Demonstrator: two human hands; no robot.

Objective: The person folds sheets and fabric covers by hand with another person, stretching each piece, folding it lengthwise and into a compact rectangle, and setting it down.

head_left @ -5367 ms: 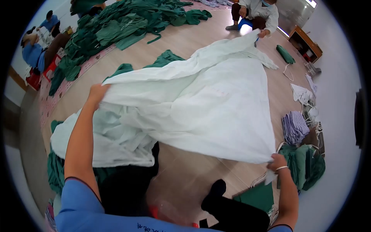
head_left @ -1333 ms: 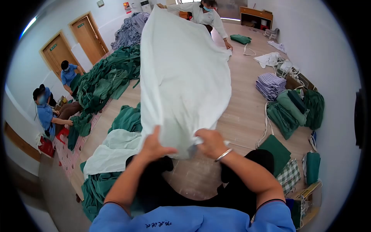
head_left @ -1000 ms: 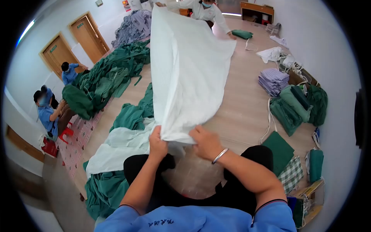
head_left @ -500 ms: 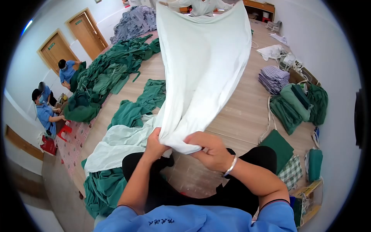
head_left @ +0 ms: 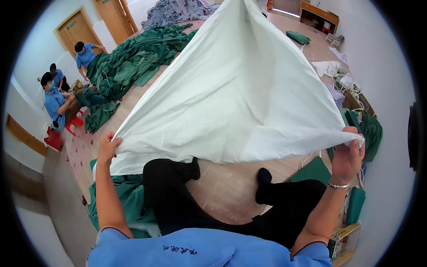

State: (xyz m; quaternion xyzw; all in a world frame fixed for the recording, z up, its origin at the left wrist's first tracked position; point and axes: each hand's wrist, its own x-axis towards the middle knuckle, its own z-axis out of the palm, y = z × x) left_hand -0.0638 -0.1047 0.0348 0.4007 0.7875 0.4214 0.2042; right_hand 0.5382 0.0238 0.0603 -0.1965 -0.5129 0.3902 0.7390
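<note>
A large white cloth (head_left: 213, 107) is stretched wide in front of me, narrowing to a raised point at the top of the view. My left hand (head_left: 108, 147) grips its near left corner. At the near right corner, my right hand (head_left: 349, 153), with a bracelet on the wrist, is closed on the cloth. The near edge hangs between my hands above my knees. Whoever was at the far end is hidden behind the cloth. Another piece of white fabric (head_left: 129, 163) lies under the left corner, over green cloth (head_left: 129, 196).
A long heap of green garments (head_left: 138, 58) lies at the left, with people in blue (head_left: 54, 104) sitting beside it. Farther back is a grey-purple pile (head_left: 178, 11). Along the right wall are a folded green cloth (head_left: 311, 171), green bundles (head_left: 371, 133) and a wooden shelf (head_left: 319, 17).
My hands were close together on the gathered near edge; they have spread far apart to the left and right. The cloth is now wide near me and narrow at its far end.
</note>
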